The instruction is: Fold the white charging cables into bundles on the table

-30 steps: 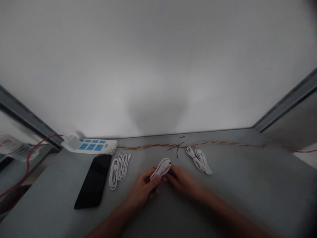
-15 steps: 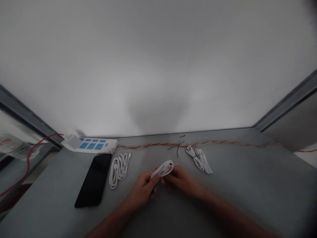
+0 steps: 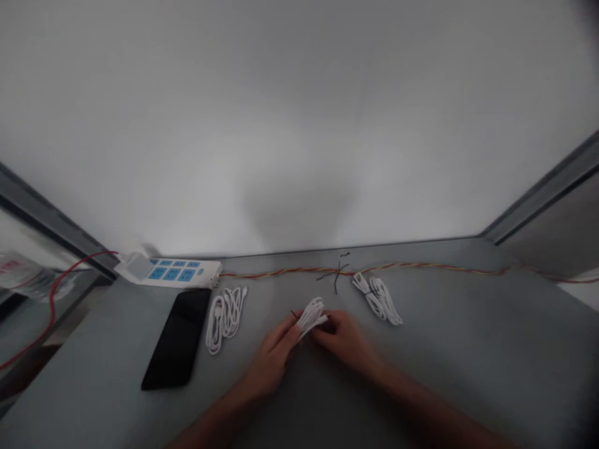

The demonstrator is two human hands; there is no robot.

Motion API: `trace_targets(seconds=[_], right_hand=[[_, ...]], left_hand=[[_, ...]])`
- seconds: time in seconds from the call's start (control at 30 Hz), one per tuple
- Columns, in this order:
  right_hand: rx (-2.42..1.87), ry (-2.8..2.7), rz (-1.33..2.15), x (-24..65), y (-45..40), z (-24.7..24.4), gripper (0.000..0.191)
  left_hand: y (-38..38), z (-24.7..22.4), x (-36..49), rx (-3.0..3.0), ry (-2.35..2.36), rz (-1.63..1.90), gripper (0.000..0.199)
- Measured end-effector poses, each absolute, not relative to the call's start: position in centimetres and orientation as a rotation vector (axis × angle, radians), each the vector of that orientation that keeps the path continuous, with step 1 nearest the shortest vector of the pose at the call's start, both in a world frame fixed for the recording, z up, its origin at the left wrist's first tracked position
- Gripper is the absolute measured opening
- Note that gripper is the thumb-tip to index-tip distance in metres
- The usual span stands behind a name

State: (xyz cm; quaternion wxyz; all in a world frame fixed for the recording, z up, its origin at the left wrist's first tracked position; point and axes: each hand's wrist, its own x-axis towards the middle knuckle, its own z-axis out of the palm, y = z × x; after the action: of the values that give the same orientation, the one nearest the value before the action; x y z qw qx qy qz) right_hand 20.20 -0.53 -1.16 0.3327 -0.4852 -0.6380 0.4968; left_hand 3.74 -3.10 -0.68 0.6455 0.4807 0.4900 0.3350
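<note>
A: Reading the clock from the coiled white cable (image 3: pixel 311 317) in hand, what's largest?

B: The pale back panel (image 3: pixel 299 125), smooth and matte, at twelve o'clock. Then the flat grey bench (image 3: pixel 468 343) under everything.

A: After that?

B: A wire (image 3: pixel 421 265), red and yellow strands twisted like rope, strung along the bench's rear. Between nine and ten o'clock it reaches the power strip (image 3: pixel 187 274), a long white bar with blue, squarish socket panels.

A: And the dark slab?

B: A smartphone (image 3: pixel 175 343), thin, black, rounded at its corners, close to nine o'clock.

A: Both hands?

B: The left hand (image 3: pixel 276 349), between seven and eight, has its grip pinched on the coiled white cable, loops bunched into a narrow oval. The right hand (image 3: pixel 346 340), at four, curls beside the coil; its fingertips are partly hidden, so I cannot tell whether its grip is closed on anything.

A: Smaller pieces?

B: A looped USB cable (image 3: pixel 227 320) at nine, slim and rubbery-looking; a tied cable bundle (image 3: pixel 386 302) between two and three, cinched at its waist; and crooked black twist ties (image 3: pixel 337 274), thin as twigs, at one.
</note>
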Motion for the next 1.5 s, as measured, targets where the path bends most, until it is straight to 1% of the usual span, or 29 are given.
trace_targets(seconds=[0.17, 0.37, 0.53, 0.63, 0.83, 0.97, 1.13, 1.23, 1.33, 1.5], right_hand=[[-1.144, -1.609, 1.500, 20.5, -0.4, -1.3, 0.017], [-1.096, -1.581, 1.486, 20.3, -0.5, -1.3, 0.013], [-0.997, -1.475, 1.713, 20.3, -0.5, -1.6, 0.022], [-0.998, -1.415, 1.775, 20.3, -0.5, -1.9, 0.026], [-1.107, -1.356, 1.765, 19.9, -0.4, -1.9, 0.035], [-1.110, -1.323, 1.740, 19.8, -0.5, -1.8, 0.034], [-1.100, -1.217, 1.835, 19.6, -0.7, -1.6, 0.037], [-1.108, -1.134, 1.910, 19.5, -0.9, -1.6, 0.037], [-1.110, -1.024, 1.983, 19.4, -1.0, -1.6, 0.037], [-1.047, -0.895, 2.037, 19.5, -0.9, -1.6, 0.036]], left_hand=[[-2.8, -1.2, 3.4, 0.986, 1.066, 0.775, 0.057], [-2.8, -1.5, 3.5, 1.037, 1.086, 0.804, 0.056], [-2.7, -1.5, 3.6, 1.173, 1.158, 0.863, 0.053], [-2.7, -1.3, 3.7, 1.273, 1.186, 0.870, 0.049], [-3.1, -0.4, 3.9, 1.580, 1.292, 0.965, 0.031], [-3.2, -0.5, 4.0, 1.662, 1.333, 1.058, 0.027], [-3.3, -1.0, 4.1, 1.665, 1.424, 1.120, 0.027], [-3.2, -1.4, 4.0, 1.850, 1.426, 1.190, 0.024], [-2.9, -1.7, 3.6, 2.184, 1.312, 1.276, 0.025], [-2.5, -2.1, 2.8, 2.558, 1.165, 1.244, 0.031]])
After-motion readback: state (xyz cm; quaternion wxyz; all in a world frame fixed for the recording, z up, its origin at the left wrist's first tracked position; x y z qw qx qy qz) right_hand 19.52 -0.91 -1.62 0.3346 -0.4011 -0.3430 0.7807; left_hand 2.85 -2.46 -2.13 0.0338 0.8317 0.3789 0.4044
